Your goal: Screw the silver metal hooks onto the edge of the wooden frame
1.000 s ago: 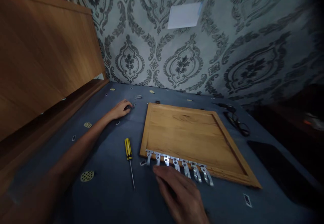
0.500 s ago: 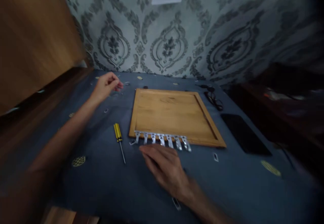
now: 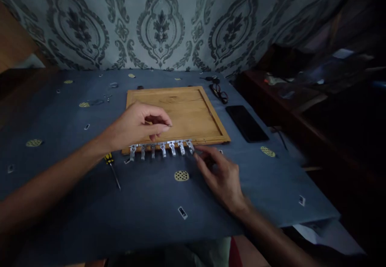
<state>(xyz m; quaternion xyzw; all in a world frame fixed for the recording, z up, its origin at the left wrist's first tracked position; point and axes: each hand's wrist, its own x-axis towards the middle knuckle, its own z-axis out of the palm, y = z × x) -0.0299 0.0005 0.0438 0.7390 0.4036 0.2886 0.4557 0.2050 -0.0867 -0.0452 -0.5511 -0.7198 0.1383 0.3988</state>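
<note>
Risking a knock to the row of metal clips (image 3: 161, 148) hanging off the near edge of the wooden tray (image 3: 181, 110), with both hands so close. Left hand (image 3: 137, 124) hovering over them, fingertips pinched together, maybe on something tiny; cannot tell. Right hand (image 3: 221, 174) lying loose, fingers apart, touching the blue cloth (image 3: 75, 202) beside the clips.

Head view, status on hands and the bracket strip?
Left hand pinched above wooden panel. Right hand open beside bracket strip. Screwdriver lying left.
</note>
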